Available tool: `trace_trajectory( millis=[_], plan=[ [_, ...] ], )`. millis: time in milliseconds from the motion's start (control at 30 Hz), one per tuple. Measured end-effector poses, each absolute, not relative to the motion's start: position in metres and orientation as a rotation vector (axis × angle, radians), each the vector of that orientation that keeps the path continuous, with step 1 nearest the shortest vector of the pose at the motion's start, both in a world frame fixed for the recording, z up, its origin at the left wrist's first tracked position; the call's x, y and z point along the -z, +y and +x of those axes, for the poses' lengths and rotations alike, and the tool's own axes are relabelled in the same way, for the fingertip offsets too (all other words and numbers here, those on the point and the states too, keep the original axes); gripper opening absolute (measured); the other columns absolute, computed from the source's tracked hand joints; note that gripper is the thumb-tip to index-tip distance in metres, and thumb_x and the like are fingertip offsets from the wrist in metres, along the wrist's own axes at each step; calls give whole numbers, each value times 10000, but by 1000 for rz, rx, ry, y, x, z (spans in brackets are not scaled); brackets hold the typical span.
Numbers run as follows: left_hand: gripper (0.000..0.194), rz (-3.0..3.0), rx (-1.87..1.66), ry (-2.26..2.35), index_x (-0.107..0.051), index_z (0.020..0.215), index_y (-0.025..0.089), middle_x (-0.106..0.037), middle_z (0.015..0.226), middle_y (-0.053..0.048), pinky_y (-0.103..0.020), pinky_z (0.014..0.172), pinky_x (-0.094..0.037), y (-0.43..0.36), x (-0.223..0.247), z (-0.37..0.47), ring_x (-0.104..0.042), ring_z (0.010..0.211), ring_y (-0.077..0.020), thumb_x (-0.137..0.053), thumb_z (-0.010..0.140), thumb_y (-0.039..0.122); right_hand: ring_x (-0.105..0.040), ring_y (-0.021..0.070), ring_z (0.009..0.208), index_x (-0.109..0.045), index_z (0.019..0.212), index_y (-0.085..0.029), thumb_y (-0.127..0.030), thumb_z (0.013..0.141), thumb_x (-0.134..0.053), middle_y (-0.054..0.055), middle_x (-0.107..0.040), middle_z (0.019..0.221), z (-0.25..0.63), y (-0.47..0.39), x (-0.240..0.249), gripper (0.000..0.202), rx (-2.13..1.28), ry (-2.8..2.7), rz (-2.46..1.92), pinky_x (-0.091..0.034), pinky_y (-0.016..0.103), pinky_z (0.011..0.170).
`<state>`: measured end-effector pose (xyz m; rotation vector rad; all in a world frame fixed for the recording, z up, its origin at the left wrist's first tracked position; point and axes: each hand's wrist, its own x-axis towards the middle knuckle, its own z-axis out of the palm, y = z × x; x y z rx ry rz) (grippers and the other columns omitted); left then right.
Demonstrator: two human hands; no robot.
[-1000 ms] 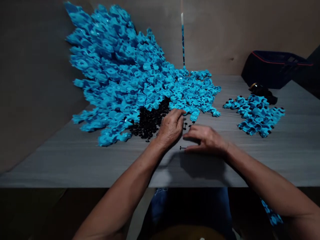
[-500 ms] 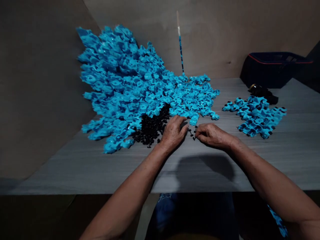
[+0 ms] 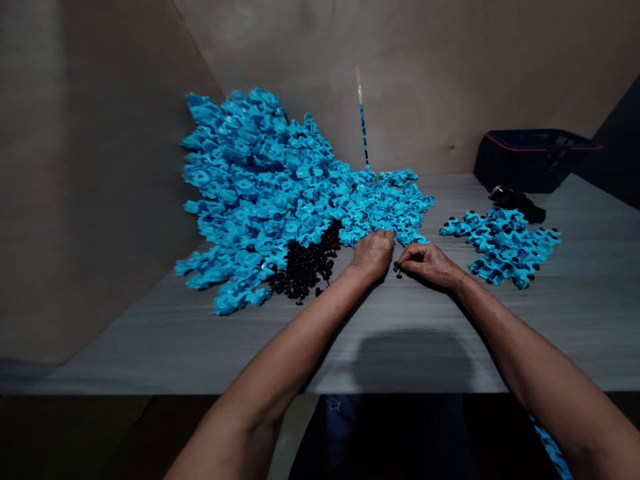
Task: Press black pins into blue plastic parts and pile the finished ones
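My left hand (image 3: 374, 255) is closed at the front edge of the spread of blue wavy pieces (image 3: 385, 207); what its fingers grip is hidden. Just right of it, my right hand (image 3: 429, 264) pinches a small black double-ended pin (image 3: 398, 269) between thumb and forefinger, low over the table. Left of my left hand lies a heap of similar black pins (image 3: 305, 267). Behind that heap, a tall mound of blue pieces (image 3: 250, 173) leans toward the left wall.
To the right lie blue pieces with black ends (image 3: 510, 243). Behind them are a dark object (image 3: 520, 203) and a dark blue basket with a red line (image 3: 525, 163). A thin blue-striped stick (image 3: 363, 127) stands by the back wall. The table (image 3: 200, 360) extends toward me.
My left hand has moved right, closer to my right hand, and its fingers have closed. The blue piece that lay between the hands is no longer visible there. The view has tilted slightly upward.
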<state>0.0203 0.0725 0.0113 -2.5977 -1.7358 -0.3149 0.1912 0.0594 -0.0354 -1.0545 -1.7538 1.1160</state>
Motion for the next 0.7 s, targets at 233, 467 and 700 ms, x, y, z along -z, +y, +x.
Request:
trace_trajectory(
  millis=[233, 467, 700],
  plan=[
    [316, -2386, 1779, -2024, -636, 1151, 167, -652, 958, -47, -295, 672, -582, 75, -22, -24, -654, 747, -156, -622, 835, 160, -547, 125, 631, -716, 792, -160, -384, 699, -697, 4, -664, 683, 184, 57, 39, 243, -1146, -1566, -1106, -426, 260, 615],
    [404, -1989, 3168, -2290, -541, 1032, 194, -593, 893, 10, -216, 481, -579, 32, -17, -36, -737, 770, -181, -757, 691, 181, -510, 111, 595, -665, 746, -163, -320, 701, -655, -14, -606, 647, 173, 44, 29, 163, -926, -1613, -1193, -387, 248, 574],
    [301, -2366, 3075, -2602, -557, 964, 153, -676, 821, -29, -250, 426, -588, 25, -19, -30, -729, 645, -189, -726, 716, 147, -509, 116, 592, -674, 685, -163, -248, 690, -631, -4, -617, 642, 177, 38, 20, 95, -993, -1793, -1236, -381, 249, 555]
  ],
)
